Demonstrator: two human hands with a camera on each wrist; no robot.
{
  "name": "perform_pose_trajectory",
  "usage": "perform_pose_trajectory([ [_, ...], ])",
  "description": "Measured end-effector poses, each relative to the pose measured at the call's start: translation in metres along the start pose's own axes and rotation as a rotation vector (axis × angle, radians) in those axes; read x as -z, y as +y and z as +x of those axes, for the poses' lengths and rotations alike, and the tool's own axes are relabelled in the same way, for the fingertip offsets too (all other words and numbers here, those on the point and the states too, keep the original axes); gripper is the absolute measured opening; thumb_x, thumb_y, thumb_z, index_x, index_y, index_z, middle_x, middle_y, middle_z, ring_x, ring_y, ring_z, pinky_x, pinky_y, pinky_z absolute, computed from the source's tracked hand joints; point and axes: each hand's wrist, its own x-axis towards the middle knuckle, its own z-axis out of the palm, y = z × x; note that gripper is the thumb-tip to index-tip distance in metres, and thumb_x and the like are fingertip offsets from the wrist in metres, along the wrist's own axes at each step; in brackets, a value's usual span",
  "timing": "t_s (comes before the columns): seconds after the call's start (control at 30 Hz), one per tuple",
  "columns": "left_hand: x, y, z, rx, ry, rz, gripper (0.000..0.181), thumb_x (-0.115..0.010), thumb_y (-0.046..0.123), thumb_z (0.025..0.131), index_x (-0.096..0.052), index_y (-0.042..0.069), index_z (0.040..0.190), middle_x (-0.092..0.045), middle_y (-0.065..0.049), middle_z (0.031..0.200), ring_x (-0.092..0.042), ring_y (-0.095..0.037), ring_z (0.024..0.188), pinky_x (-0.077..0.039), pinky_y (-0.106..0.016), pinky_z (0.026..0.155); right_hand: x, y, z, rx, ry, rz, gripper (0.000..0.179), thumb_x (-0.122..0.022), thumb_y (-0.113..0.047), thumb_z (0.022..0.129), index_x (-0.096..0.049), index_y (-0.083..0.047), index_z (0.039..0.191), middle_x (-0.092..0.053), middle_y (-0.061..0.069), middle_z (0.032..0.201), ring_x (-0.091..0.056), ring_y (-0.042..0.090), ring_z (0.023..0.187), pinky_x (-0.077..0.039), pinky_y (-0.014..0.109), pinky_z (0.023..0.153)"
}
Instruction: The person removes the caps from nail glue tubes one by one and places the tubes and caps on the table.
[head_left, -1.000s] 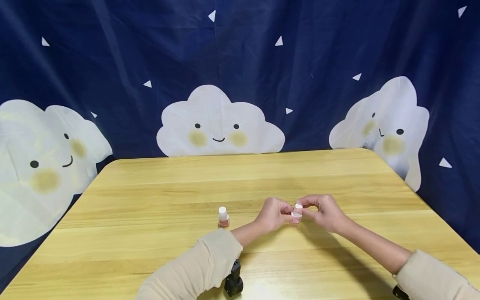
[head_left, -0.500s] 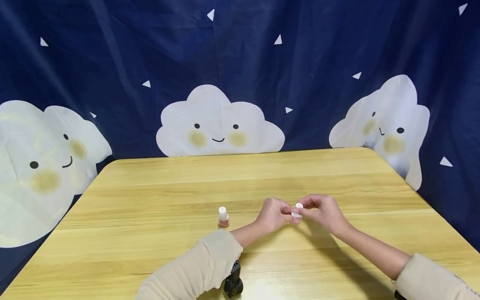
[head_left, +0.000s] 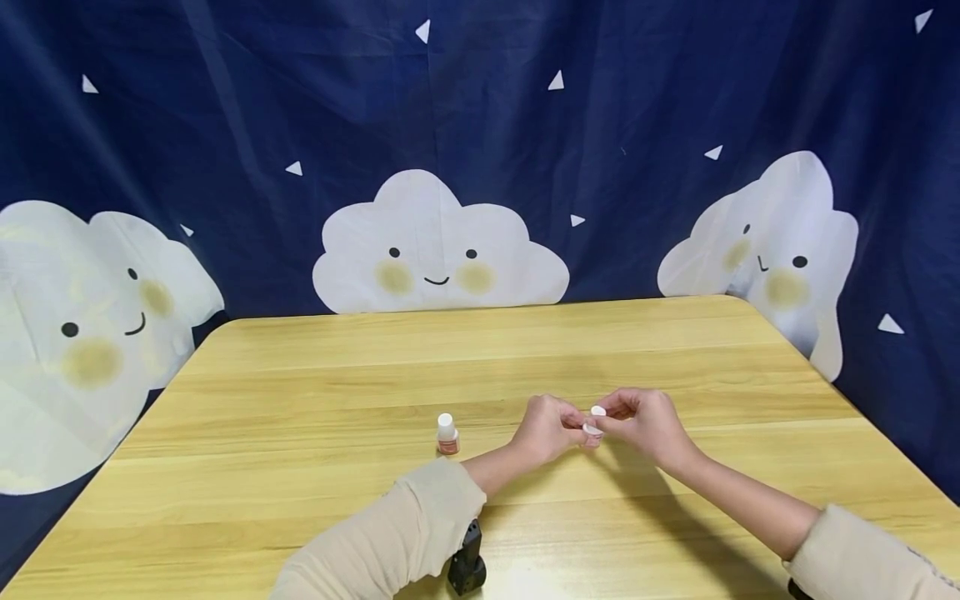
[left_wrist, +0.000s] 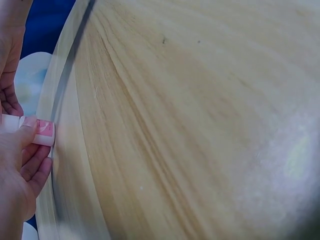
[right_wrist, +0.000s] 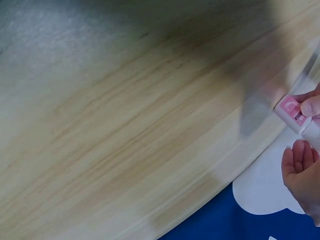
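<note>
My left hand [head_left: 550, 427] pinches the pink-labelled body of a small white bottle [left_wrist: 45, 132] between thumb and fingers. At the bottle's top, my right hand [head_left: 651, 425] holds the white cap [head_left: 597, 411] with its fingertips. Whether the cap is still joined to the neck cannot be made out behind the fingers. In the right wrist view, the bottle's label shows under the left thumb, and the right hand's curled fingers are close to the cap end. A second white bottle [head_left: 447, 436] with a reddish label and white cap stands upright left of my hands.
The wooden table [head_left: 315, 400] fills the lower part of the head view. A black device [head_left: 467, 562] sits beneath the left sleeve. Behind the table's far edge hangs a dark blue curtain [head_left: 480, 100] with smiling clouds.
The right fingers have shifted slightly around the cap, so more of its top shows. The left hand and the standing bottle keep their places.
</note>
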Motion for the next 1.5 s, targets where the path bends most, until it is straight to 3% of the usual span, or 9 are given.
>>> perform_pose_trajectory([
  [0.33,0.001,0.001,-0.001,0.016,-0.018,0.002,0.011,-0.079,0.011,0.072,-0.074,0.003,0.078,-0.073,-0.007,0.077,-0.066,-0.001,0.062,-0.050,-0.009,0.055,-0.001,-0.001,-0.001,0.010,0.013,-0.057,0.006,-0.076,0.000,0.072,-0.071,0.001,0.073,-0.070,0.009,0.067,-0.060,0.000,0.057,-0.050,0.017,0.051],
  [0.83,-0.001,0.000,0.000,-0.015,-0.036,-0.039,0.011,-0.076,0.007,0.074,-0.074,0.000,0.082,-0.073,-0.009,0.080,-0.068,-0.005,0.065,-0.051,-0.009,0.057,0.005,0.001,0.001,0.097,-0.019,-0.089,0.005,-0.075,0.000,0.073,-0.071,-0.001,0.076,-0.071,0.006,0.070,-0.059,0.000,0.062,-0.044,0.016,0.048],
  [0.97,-0.001,0.000,0.001,-0.014,-0.040,-0.038,0.010,-0.076,0.007,0.074,-0.074,0.001,0.082,-0.073,-0.009,0.080,-0.068,-0.005,0.065,-0.051,-0.009,0.057,0.004,0.004,0.001,0.136,-0.024,-0.090,0.006,-0.075,0.001,0.072,-0.071,-0.003,0.074,-0.071,0.005,0.071,-0.059,-0.001,0.063,-0.047,0.018,0.050],
  [1.27,0.000,0.000,0.000,-0.017,-0.052,-0.030,0.012,-0.075,0.008,0.075,-0.074,0.000,0.084,-0.073,-0.010,0.082,-0.068,-0.005,0.067,-0.052,-0.009,0.058,0.008,0.009,0.003,0.210,-0.077,-0.088,0.005,-0.073,0.001,0.075,-0.071,-0.003,0.077,-0.071,0.004,0.074,-0.060,-0.001,0.068,-0.052,0.020,0.057],
  [1.5,-0.001,-0.001,0.002,-0.012,-0.040,-0.034,0.012,-0.077,0.008,0.073,-0.074,0.001,0.082,-0.073,-0.010,0.082,-0.070,-0.008,0.070,-0.051,-0.008,0.058,0.012,0.013,0.008,0.232,-0.173,-0.066,0.003,-0.070,-0.002,0.080,-0.071,-0.005,0.081,-0.072,0.003,0.080,-0.061,-0.001,0.074,-0.055,0.023,0.064],
])
